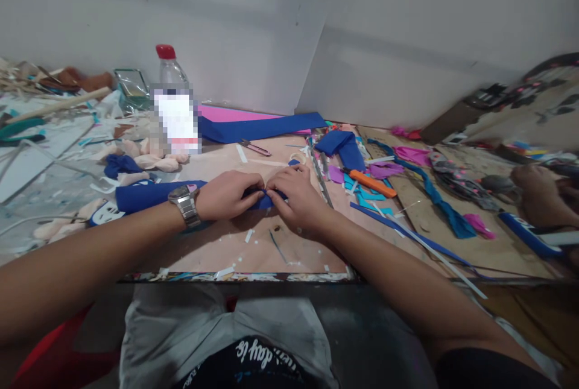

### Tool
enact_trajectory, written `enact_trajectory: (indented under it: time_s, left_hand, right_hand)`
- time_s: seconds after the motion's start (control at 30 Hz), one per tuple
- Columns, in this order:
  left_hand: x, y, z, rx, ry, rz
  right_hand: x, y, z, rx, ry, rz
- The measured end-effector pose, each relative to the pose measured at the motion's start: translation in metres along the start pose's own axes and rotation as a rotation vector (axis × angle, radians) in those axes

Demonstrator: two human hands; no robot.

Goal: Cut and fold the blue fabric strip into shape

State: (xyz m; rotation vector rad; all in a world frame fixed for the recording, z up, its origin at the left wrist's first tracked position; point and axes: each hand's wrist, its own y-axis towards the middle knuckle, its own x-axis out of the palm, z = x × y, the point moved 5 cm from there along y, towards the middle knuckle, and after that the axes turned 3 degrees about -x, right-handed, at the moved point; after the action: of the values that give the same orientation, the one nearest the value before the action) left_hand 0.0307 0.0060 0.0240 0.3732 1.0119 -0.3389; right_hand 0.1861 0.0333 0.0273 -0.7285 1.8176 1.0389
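Note:
At the middle of the worktable, my left hand (230, 196) and my right hand (294, 199) meet fingertip to fingertip. Both are closed on a small piece of blue fabric (261, 202), mostly covered by the fingers. Beneath my left wrist and watch lies a rolled blue cloth tube (142, 197). Just beyond my right hand is a tape roll (296, 158). A small cutter knife (256, 148) rests on the board past my hands.
A long blue strip (266, 128) runs along the wall. At the left stand a bottle (169, 72) and a phone (176, 117), near several pale stuffed pieces (154, 157). An orange cutter (373, 184) lies right among scraps. Another person's hand (538, 190) is at far right.

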Motion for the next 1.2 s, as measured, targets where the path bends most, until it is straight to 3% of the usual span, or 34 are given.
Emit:
enact_trajectory:
  time_s: [0.27,0.73,1.0,1.2]
  left_hand:
    - [0.000,0.000,0.000,0.008,-0.016,-0.010]
    - [0.005,0.000,-0.007,-0.082,-0.112,-0.278]
    - [0.003,0.002,-0.010,-0.059,-0.270,-0.268]
    - [0.002,0.005,-0.017,-0.078,-0.253,-0.291]
  right_hand:
    - [0.002,0.000,0.001,0.001,0.039,0.022]
    - [0.003,-0.001,-0.002,-0.057,0.078,0.013]
    - [0.003,-0.001,-0.001,-0.070,0.084,0.050]
    - [0.002,-0.001,-0.001,-0.051,0.082,0.051]
